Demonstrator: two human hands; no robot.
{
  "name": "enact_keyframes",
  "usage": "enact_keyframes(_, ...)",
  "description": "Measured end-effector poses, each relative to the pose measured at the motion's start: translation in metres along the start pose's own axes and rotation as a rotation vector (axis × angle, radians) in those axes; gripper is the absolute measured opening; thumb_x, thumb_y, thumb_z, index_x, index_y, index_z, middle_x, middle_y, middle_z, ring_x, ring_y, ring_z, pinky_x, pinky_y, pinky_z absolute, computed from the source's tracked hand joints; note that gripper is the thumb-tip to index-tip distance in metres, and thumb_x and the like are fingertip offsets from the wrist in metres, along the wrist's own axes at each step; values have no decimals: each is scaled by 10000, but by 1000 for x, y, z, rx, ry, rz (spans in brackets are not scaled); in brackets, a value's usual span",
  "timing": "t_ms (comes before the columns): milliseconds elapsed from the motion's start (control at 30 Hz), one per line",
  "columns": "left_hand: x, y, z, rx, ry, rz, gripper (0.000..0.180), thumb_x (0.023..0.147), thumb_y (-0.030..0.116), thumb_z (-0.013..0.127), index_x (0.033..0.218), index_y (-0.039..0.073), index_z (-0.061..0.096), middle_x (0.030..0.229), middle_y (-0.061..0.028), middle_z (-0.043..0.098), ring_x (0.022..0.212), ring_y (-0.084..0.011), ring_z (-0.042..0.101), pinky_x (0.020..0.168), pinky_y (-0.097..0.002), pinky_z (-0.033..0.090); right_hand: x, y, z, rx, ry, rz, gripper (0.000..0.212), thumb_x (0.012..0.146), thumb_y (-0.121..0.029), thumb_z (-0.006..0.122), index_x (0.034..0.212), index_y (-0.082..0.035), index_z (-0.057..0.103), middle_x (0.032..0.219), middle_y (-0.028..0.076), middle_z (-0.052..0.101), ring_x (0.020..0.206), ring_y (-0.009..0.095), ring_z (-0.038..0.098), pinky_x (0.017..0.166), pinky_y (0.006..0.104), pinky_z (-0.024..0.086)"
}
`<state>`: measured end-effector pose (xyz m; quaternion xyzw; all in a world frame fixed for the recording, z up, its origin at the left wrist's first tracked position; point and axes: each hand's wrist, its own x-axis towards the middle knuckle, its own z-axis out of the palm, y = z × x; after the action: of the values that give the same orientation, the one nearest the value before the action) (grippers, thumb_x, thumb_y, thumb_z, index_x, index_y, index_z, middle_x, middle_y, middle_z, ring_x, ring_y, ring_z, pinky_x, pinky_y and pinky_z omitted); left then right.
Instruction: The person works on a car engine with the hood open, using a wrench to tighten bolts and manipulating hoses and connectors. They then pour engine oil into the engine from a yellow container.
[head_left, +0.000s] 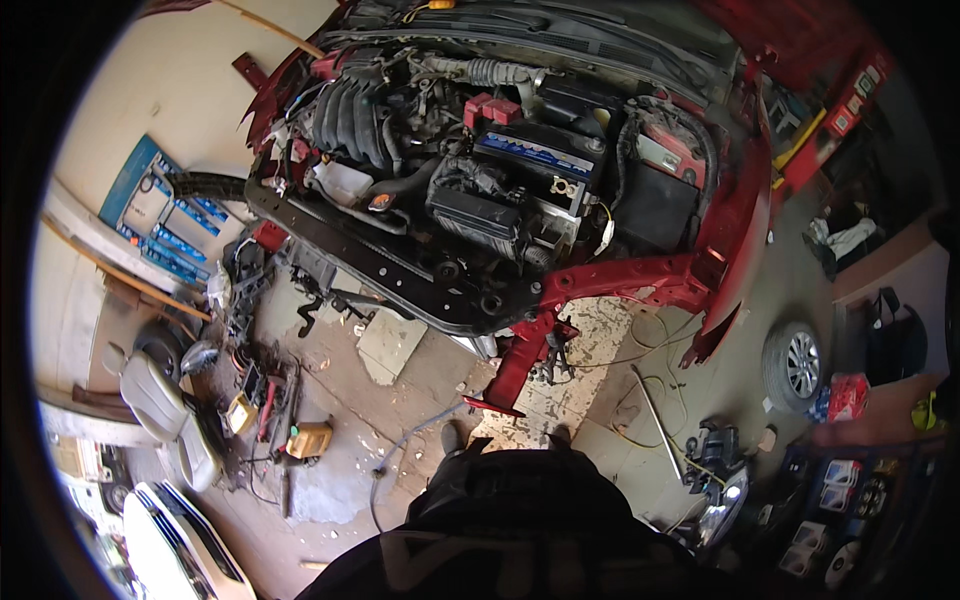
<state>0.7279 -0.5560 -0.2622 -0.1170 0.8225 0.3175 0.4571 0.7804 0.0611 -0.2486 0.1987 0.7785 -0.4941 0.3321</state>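
Neither of my hands shows; only my dark-clothed body and my shoes come into the lower middle. In front of me stands a red car with its engine bay uncovered and its front end stripped. A black crossmember runs along the front of the bay. On the right side, a bent red metal rail sticks out toward me. Inside the bay sit a battery with a blue label, a black fuse box, a ribbed intake manifold and a whitish reservoir.
A loose wheel and a lit headlight are on the right, near a long metal bar and a yellow hose. Leftward lie a car seat, a yellowish jug and assorted parts. A dark cable crosses the floor.
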Motion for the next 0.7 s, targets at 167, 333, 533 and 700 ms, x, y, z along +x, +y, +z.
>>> enact_keyframes(167, 21, -32, -45, 30, -64, -36, 338, 1095, 339, 644, 1250, 78, 795, 1175, -180, 811, 1127, -349, 773, 997, -480, 593, 9, -27, 37, 62, 7, 15, 386, 1080, -276, 646, 1377, -46, 736, 1298, 187, 758, 1236, 355, 713, 1075, 478, 559)
enact_keyframes(333, 27, -52, -70, 63, -99, -37, 347, 1095, 341, 631, 1268, 89, 794, 1197, -186, 809, 1150, -359, 770, 1008, -489, 592, 15, -45, 54, 94, -8, 26, 383, 1096, -264, 630, 1396, -47, 730, 1318, 174, 758, 1248, 333, 710, 1087, 465, 554)
enact_keyframes(533, 53, -43, -79, 126, -144, 39, 359, 1096, 345, 615, 1289, 101, 794, 1224, -192, 807, 1176, -371, 767, 1021, -501, 590, 21, -61, 50, 102, -23, 24, 381, 1116, -250, 611, 1419, -49, 724, 1343, 159, 758, 1262, 306, 708, 1100, 450, 548)
enact_keyframes(700, 121, 16, -52, 158, -214, 177, 370, 1096, 347, 602, 1307, 111, 793, 1247, -198, 805, 1199, -381, 764, 1032, -510, 588, 20, -73, 47, 109, -39, 10, 380, 1132, -239, 595, 1438, -51, 719, 1363, 146, 758, 1274, 284, 705, 1112, 437, 542)
